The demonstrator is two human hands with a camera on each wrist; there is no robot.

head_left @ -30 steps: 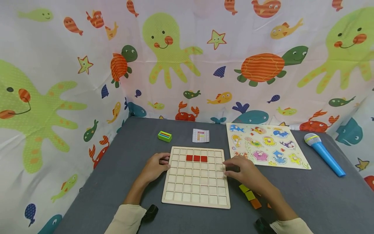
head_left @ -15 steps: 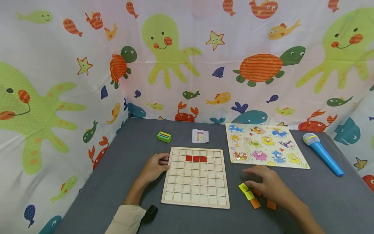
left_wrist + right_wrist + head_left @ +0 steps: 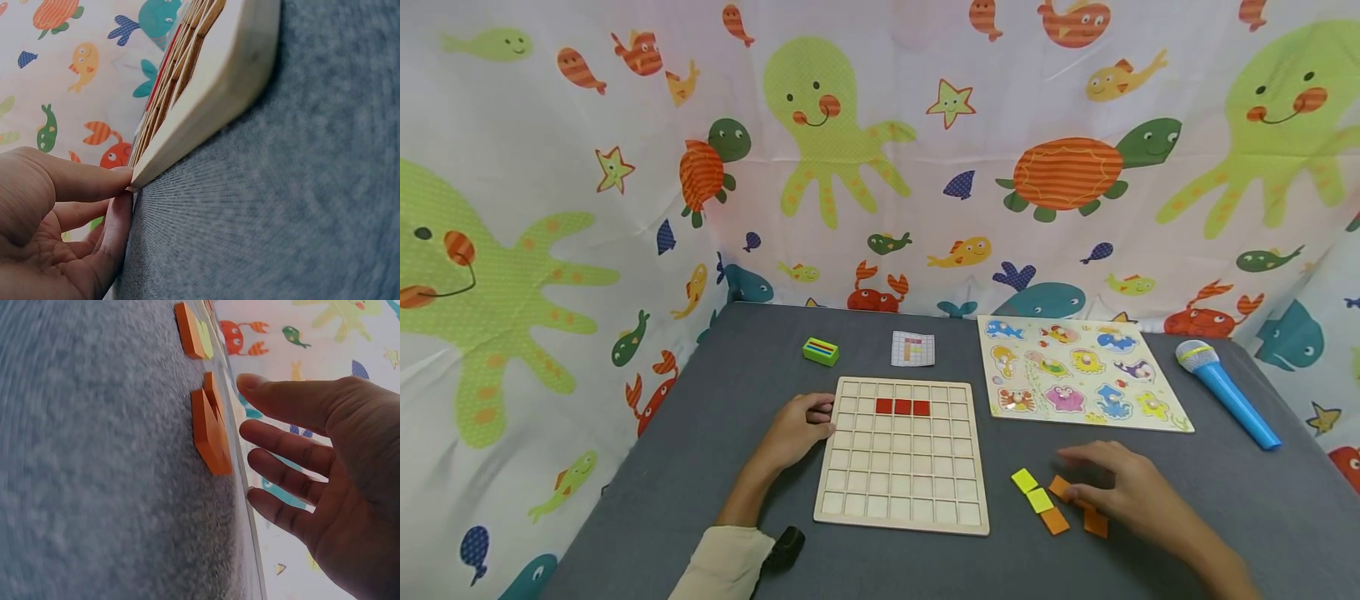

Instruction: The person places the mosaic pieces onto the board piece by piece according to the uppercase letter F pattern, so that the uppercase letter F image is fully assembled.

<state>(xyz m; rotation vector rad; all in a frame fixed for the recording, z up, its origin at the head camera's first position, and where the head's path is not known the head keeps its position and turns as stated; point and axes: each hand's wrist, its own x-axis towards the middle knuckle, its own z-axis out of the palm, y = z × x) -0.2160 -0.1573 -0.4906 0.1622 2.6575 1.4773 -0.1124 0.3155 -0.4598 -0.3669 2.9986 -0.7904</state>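
And here at the far left, the left hand [image 3: 797,429] has thumb and fingers on the left edge of the wooden grid board [image 3: 901,462], holding that rim lightly. Just beyond the board's far left corner sits a green block [image 3: 822,352]. The board itself lies flat, and it looks stiff and fairly light, likely to slide if nudged, so a hold on its outer rim makes sense, well away from the thin ribs. Three red tiles [image 3: 902,407] sit side by side in its second row from the far edge; set in cells, they would probably need a fingertip at the edge to lift. Beyond the board lies a small card [image 3: 913,348] bearing a grid pattern, probably thin and easily creased. Over to the board's right, two yellow tiles [image 3: 1040,500], then several orange tiles [image 3: 1055,521]: small, rigid, surely light, likely best pinched by opposite edges. And above the orange ones, the right hand [image 3: 1116,487], thumb and fingers loosely apart, nothing in its grasp!
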